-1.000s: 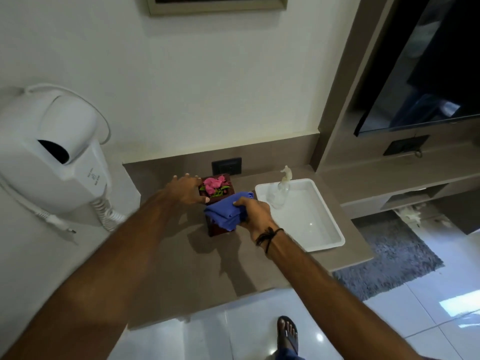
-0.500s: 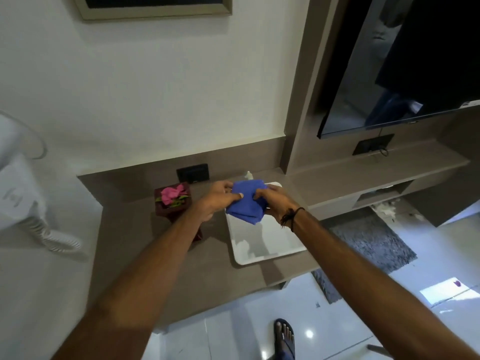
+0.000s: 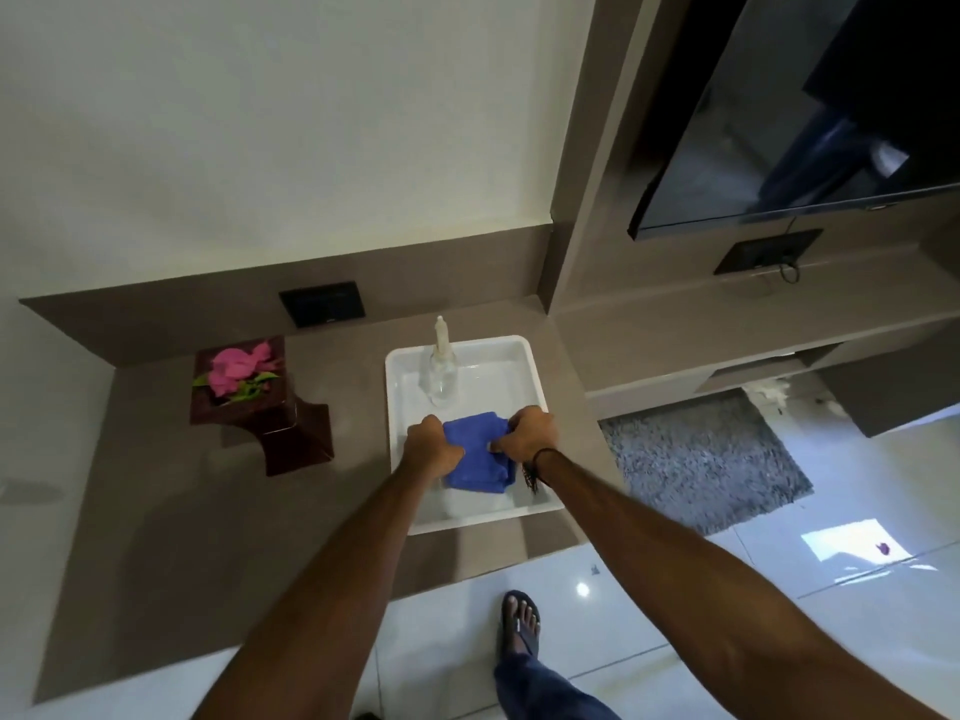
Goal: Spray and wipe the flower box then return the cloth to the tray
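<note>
Blue folded cloth (image 3: 475,457) (terry, perhaps)

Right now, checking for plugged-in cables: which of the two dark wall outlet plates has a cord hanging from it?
The right outlet plate, under the television; the left outlet plate, behind the flower box, shows none.

Brown counter (image 3: 218,537) against the wall. On it: white tray (image 3: 535,376) near the right end, dark wooden flower box (image 3: 270,407) with pink flowers well apart to its left, near the back. Rest of the top bare. Beyond the right end, grey rug (image 3: 696,459) on white tile floor (image 3: 649,579).
</note>
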A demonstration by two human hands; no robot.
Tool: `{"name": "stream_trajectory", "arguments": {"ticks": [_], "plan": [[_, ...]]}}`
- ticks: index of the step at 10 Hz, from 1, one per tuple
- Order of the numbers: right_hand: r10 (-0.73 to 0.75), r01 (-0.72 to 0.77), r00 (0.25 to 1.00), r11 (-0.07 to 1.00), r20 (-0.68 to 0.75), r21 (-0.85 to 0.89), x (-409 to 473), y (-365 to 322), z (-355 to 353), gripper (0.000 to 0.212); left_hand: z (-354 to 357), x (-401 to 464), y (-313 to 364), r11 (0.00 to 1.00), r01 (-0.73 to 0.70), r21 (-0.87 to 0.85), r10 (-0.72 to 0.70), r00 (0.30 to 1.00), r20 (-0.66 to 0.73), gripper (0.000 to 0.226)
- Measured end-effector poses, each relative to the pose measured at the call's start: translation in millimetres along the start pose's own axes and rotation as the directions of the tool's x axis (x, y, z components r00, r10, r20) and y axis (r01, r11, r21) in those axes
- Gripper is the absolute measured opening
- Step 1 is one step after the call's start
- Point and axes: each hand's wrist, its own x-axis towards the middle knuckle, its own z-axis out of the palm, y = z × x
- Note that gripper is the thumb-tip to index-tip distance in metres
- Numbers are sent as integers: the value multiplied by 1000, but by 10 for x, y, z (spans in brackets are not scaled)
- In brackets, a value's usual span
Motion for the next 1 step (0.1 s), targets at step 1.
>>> {"name": "stream_trajectory", "arguments": {"ticks": [1], "plan": [[-45, 42, 998, 998, -49, -51, 22, -5, -59, 52, -63, -1, -34, 998, -18, 65, 20, 999, -30, 49]]}}
